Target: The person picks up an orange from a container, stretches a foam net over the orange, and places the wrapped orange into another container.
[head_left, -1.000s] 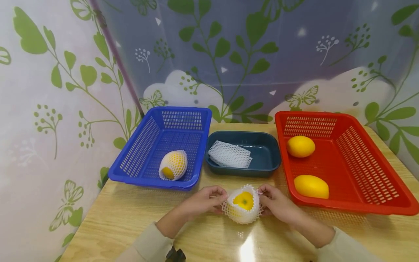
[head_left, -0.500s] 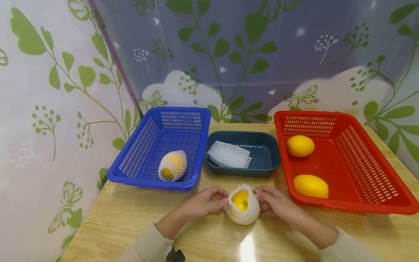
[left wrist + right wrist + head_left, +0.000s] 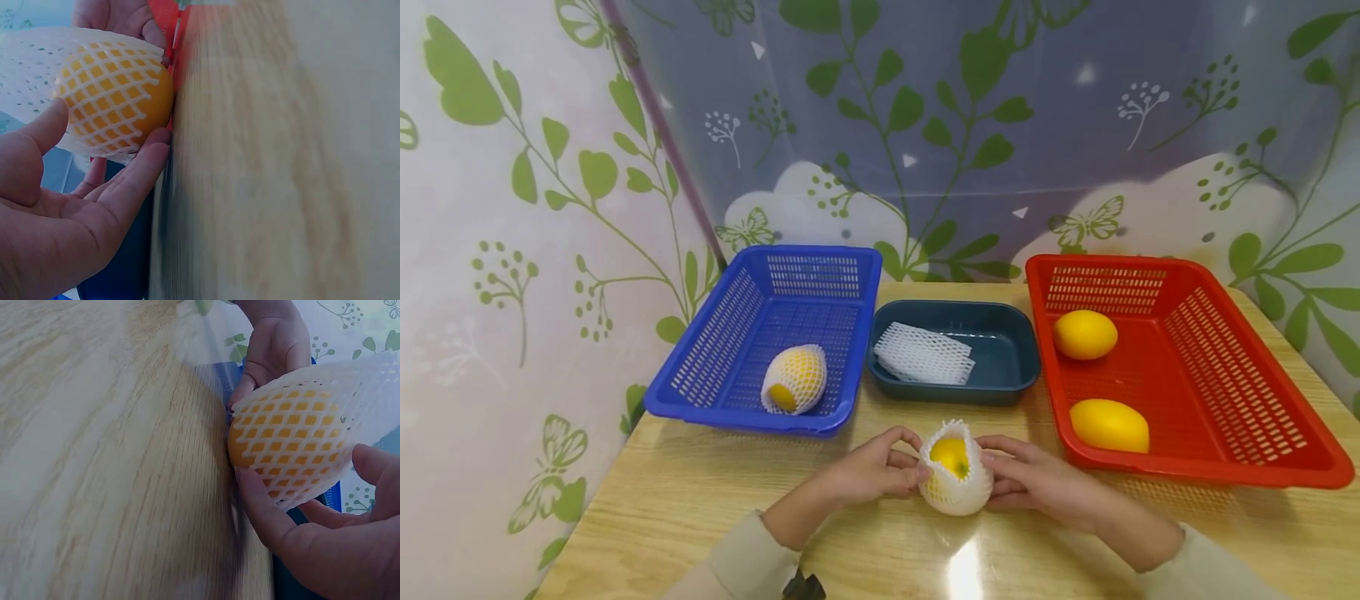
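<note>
A yellow mango (image 3: 951, 457) in a white foam net sleeve (image 3: 957, 493) stands on the table in front of the dark tray, its bare top showing through the net's open end. My left hand (image 3: 880, 468) holds its left side, thumb and fingers on the net. From the other side my right hand (image 3: 1037, 477) grips it between thumb and fingers. In the left wrist view the mesh (image 3: 106, 100) spreads over the fruit, and its loose end stands off beyond it. The right wrist view shows fingers (image 3: 259, 503) low on the netted fruit, near the tabletop.
At left a blue basket (image 3: 700, 408) holds one netted mango (image 3: 795, 380). Flat foam nets (image 3: 923, 354) lie in a dark teal tray (image 3: 1000, 398) at the centre. A red basket (image 3: 1210, 471) at right holds two bare mangoes (image 3: 1085, 335).
The net's flared lower edges, held out sideways a second ago, now lie close around the mango. The right hand's fingers have come further round its side, and the opening has tilted slightly.
</note>
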### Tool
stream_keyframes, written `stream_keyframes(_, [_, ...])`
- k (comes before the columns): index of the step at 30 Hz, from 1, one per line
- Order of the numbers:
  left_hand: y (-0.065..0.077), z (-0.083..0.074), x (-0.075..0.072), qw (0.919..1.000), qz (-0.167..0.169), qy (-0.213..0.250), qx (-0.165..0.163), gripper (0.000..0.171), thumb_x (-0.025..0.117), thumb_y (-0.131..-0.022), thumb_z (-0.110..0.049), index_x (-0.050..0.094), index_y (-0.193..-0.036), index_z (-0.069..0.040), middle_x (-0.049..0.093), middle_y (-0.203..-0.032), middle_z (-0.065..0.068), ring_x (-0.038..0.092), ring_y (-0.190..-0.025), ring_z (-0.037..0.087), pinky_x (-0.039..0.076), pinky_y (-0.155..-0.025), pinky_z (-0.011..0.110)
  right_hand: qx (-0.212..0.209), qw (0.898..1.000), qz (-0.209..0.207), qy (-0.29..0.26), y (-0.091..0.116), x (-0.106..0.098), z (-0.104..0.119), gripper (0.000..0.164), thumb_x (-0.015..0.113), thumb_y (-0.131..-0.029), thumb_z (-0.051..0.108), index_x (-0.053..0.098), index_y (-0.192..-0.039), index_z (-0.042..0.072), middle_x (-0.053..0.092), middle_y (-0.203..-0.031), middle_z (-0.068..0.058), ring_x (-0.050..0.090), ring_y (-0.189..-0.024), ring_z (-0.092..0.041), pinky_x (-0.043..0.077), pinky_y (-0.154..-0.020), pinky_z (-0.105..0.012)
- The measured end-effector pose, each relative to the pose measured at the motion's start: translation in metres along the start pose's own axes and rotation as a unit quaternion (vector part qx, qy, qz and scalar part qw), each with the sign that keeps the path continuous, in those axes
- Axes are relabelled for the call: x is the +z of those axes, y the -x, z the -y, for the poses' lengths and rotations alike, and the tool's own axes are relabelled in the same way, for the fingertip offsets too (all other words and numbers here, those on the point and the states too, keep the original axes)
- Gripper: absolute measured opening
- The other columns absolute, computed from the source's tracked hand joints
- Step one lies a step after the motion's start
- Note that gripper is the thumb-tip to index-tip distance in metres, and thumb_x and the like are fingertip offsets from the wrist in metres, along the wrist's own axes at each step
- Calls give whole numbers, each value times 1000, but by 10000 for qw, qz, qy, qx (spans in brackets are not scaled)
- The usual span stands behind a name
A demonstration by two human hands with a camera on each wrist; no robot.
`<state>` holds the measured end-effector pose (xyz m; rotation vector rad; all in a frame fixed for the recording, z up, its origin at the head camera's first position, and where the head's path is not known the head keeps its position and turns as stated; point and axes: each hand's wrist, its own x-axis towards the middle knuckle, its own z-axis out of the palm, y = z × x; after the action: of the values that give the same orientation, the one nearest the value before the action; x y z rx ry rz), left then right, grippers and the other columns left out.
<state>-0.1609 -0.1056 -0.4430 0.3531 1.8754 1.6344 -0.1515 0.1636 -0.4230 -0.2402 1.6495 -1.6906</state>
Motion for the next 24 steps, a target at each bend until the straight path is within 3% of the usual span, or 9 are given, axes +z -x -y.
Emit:
stream_keyframes(10, [1, -3, 3, 9997, 51, 197, 122, 32, 60, -97, -12, 38, -119, -4, 63, -109, 17, 64, -90, 20, 55, -85, 40, -197, 9992, 7, -348, -3, 1, -5, 65, 49, -103, 30, 21, -146, -10, 61, -119, -13, 65, -101, -24, 50, -95, -43])
stream_keyframes(14, [-1, -4, 5, 9980, -30, 592, 238, 37, 58, -98, -17, 35, -125, -3, 58, -116, 21, 62, -98, 25, 54, -89, 44, -289, 9981, -63, -549, -3, 3, -1, 68, 45, -104, 33, 16, -148, -10, 61, -120, -11, 64, -101, -23, 50, -96, -43])
stream_keyframes(17, [-3, -5, 8, 9924, -103, 1179, 326, 39, 56, -99, -20, 32, -127, -5, 56, -120, 22, 62, -101, 26, 52, -92, 46, -361, 9971, -172, -644, -4, 4, 4, 69, 43, -104, 35, 15, -150, -9, 62, -116, -9, 64, -99, -22, 51, -95, -40])
stream_keyframes(24, [-5, -12, 13, 9697, -352, 2388, 385, 51, 61, -96, -27, 29, -132, -11, 62, -119, 16, 63, -102, 25, 47, -98, 50, -584, 9940, -765, -523, -7, 11, 15, 63, 45, -103, 37, 27, -148, -3, 59, -115, -3, 58, -99, -19, 52, -91, -31])
